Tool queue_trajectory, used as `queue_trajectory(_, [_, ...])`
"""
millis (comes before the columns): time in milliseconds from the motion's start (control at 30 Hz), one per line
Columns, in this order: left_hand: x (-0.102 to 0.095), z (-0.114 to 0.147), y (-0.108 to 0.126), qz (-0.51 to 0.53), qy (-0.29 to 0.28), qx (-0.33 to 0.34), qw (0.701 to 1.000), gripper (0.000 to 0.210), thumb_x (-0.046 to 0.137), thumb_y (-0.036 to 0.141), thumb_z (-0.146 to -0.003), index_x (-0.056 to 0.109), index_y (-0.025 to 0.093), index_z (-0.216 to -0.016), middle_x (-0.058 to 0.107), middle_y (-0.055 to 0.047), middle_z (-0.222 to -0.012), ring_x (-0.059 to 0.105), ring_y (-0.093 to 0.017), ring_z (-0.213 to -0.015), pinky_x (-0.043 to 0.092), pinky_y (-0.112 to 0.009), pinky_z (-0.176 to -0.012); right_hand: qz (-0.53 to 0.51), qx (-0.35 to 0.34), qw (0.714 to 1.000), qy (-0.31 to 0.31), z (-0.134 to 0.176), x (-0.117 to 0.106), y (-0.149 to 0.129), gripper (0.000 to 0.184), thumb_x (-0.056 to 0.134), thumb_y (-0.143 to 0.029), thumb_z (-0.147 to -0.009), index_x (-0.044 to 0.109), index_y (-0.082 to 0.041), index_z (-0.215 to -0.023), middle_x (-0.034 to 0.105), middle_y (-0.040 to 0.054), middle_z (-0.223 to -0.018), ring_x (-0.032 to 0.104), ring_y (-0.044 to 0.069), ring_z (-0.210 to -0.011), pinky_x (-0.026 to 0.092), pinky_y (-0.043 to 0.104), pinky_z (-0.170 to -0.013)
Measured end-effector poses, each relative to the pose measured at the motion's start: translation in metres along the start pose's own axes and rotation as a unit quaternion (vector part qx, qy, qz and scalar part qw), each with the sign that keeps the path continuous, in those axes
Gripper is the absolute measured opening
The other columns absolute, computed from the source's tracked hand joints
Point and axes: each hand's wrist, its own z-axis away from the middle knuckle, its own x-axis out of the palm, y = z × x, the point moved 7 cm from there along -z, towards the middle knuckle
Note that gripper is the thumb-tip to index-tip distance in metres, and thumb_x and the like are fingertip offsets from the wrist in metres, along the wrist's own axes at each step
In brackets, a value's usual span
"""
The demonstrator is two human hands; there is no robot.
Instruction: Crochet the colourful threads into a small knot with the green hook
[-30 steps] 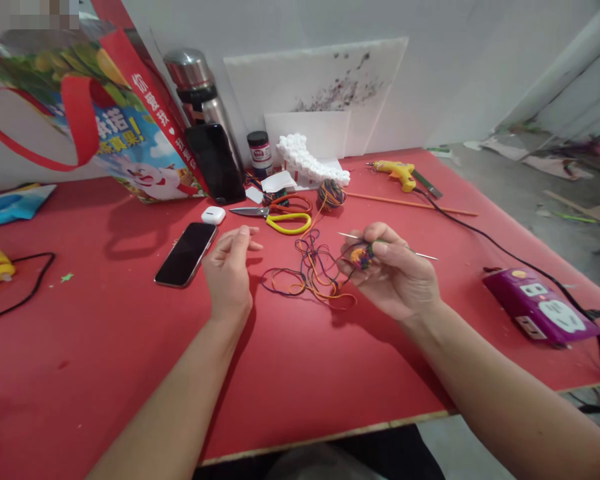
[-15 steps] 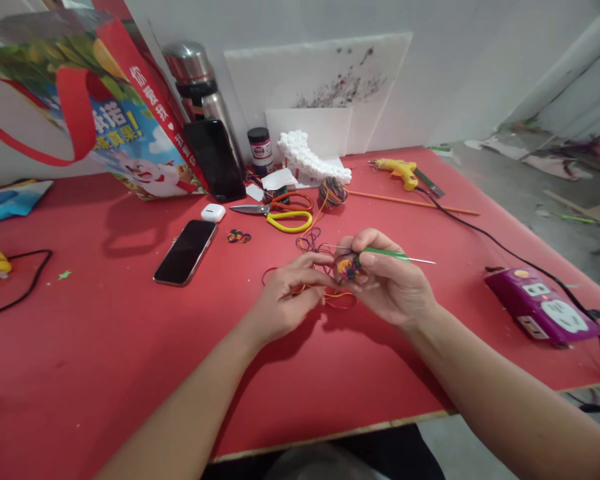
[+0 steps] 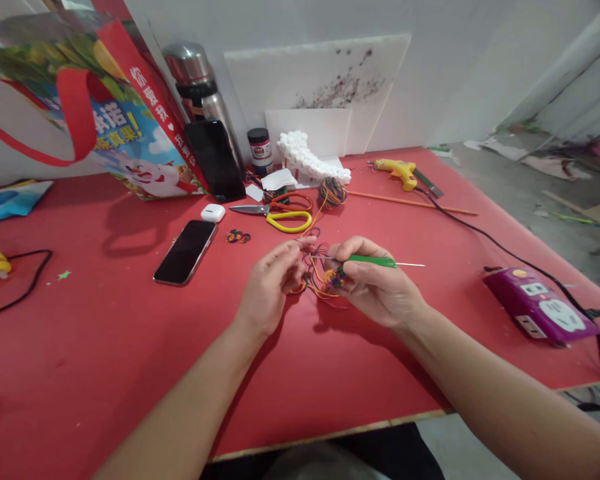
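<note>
My right hand [image 3: 380, 283] is closed around a green-handled crochet hook [image 3: 373, 261] and a small multicoloured crochet piece [image 3: 336, 277]. The hook's thin metal tip points left, and its other metal end sticks out to the right. My left hand [image 3: 275, 280] has its fingers curled and pinched on the multicoloured yarn [image 3: 318, 283], just left of the hook's tip. Loose loops of this yarn lie on the table between and below both hands. One strand runs back to a yarn ball [image 3: 333, 193]. The palm-side fingers of my right hand are partly hidden.
Behind my hands lie scissors [image 3: 290, 220], a small crocheted piece [image 3: 239, 237] and a phone [image 3: 186, 253]. A yellow glue gun [image 3: 396, 171] and a purple power strip [image 3: 540, 305] with cables are on the right. A gift bag [image 3: 145, 153] stands at the back left.
My left hand has moved left, away from the crochet piece, and its fingers have closed on the yarn. My right hand has shifted slightly left with the hook and piece.
</note>
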Motion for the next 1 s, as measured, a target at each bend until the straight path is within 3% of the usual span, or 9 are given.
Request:
queue_trajectory(133, [0.001,-0.003,-0.007,0.115,-0.006,-0.079,0.99,0.026,0.076,0.038,-0.092,0.085,0.019,-0.107,0.073,-0.007,-0.105,0.052,-0.009,-0.065,0.047,-0.023,-0.06,-0.002,0.015,0.999,-0.042,0.001,0.004,0.005,0.023,0.099,-0.031,-0.069,0.079,-0.022,-0.077,0.07,-0.0004,-0.073,0.055,0.01,-0.057,0.045,0.023,-0.05])
queue_trajectory(233, [0.002,-0.004,-0.013,0.232,0.001,-0.139,0.963,0.018,0.077,0.031,-0.094,0.084,0.019,-0.105,0.072,-0.006,-0.103,0.049,-0.006,-0.061,0.045,-0.02,-0.057,0.005,0.032,0.993,-0.116,0.004,0.012,0.01,0.021,0.098,-0.03,-0.072,0.081,-0.02,-0.077,0.068,-0.0005,-0.071,0.058,0.011,-0.058,0.048,0.023,-0.053])
queue_trajectory(333, [-0.002,-0.005,-0.01,0.292,0.013,-0.138,0.946,0.008,0.084,0.025,-0.09,0.083,0.018,-0.086,0.071,-0.004,-0.092,0.041,-0.005,-0.058,0.035,-0.016,-0.049,0.027,0.048,0.98,-0.193,0.008,0.02,0.013,0.018,0.096,-0.03,-0.075,0.082,-0.019,-0.078,0.069,0.001,-0.072,0.059,0.012,-0.058,0.047,0.024,-0.053])
queue_trajectory(433, [-0.007,-0.005,0.001,0.285,-0.02,-0.101,0.953,0.041,0.088,0.025,-0.084,0.065,0.015,-0.052,0.071,-0.006,-0.093,0.039,-0.007,-0.061,0.036,-0.019,-0.05,0.012,0.039,0.983,-0.18,0.006,0.016,0.007,0.021,0.097,-0.033,-0.075,0.08,-0.02,-0.077,0.068,0.001,-0.072,0.057,0.012,-0.058,0.044,0.024,-0.052])
queue_trajectory(600, [-0.002,0.003,0.03,0.05,-0.15,0.04,0.987,0.044,0.084,0.037,-0.085,0.072,0.019,-0.047,0.07,-0.009,-0.095,0.046,-0.012,-0.07,0.044,-0.028,-0.063,-0.034,-0.006,0.997,-0.073,-0.002,-0.002,-0.014,0.025,0.1,-0.032,-0.069,0.076,-0.025,-0.073,0.061,-0.0042,-0.066,0.042,0.008,-0.051,0.04,0.023,-0.052])
queue_trajectory(700, [0.012,0.013,0.037,-0.189,-0.222,0.137,0.947,0.037,0.076,0.031,-0.093,0.079,0.022,-0.057,0.067,-0.011,-0.094,0.06,-0.02,-0.085,0.048,-0.034,-0.076,-0.027,-0.02,0.999,-0.038,-0.003,-0.009,-0.02,0.027,0.1,-0.033,-0.065,0.075,-0.026,-0.073,0.064,-0.0035,-0.068,0.042,0.008,-0.052,0.037,0.022,-0.05])
queue_trajectory(800, [0.023,0.018,0.037,-0.391,-0.212,0.232,0.865,0.041,0.072,0.025,-0.092,0.064,0.018,-0.052,0.067,-0.009,-0.091,0.062,-0.019,-0.081,0.045,-0.035,-0.075,-0.016,-0.024,0.999,-0.042,-0.004,-0.01,-0.02,0.027,0.099,-0.032,-0.067,0.075,-0.024,-0.075,0.067,-0.0028,-0.071,0.044,0.007,-0.05,0.037,0.02,-0.046])
queue_trajectory(867, [0.022,0.016,0.031,-0.506,-0.166,0.241,0.811,0.038,0.069,0.027,-0.092,0.062,0.018,-0.055,0.065,-0.008,-0.083,0.057,-0.019,-0.076,0.037,-0.033,-0.068,-0.013,-0.022,0.998,-0.062,-0.003,-0.008,-0.018,0.026,0.099,-0.031,-0.069,0.076,-0.022,-0.077,0.068,-0.0025,-0.072,0.046,0.006,-0.049,0.038,0.018,-0.044])
queue_trajectory(1000, [0.013,0.009,0.022,-0.519,-0.108,0.208,0.822,0.029,0.063,0.021,-0.092,0.064,0.018,-0.063,0.055,-0.004,-0.07,0.047,-0.017,-0.067,0.029,-0.031,-0.063,-0.015,-0.007,0.996,-0.093,0.0,0.0,-0.012,0.02,0.099,-0.029,-0.073,0.081,-0.022,-0.078,0.072,0.0004,-0.077,0.059,0.009,-0.057,0.045,0.017,-0.046])
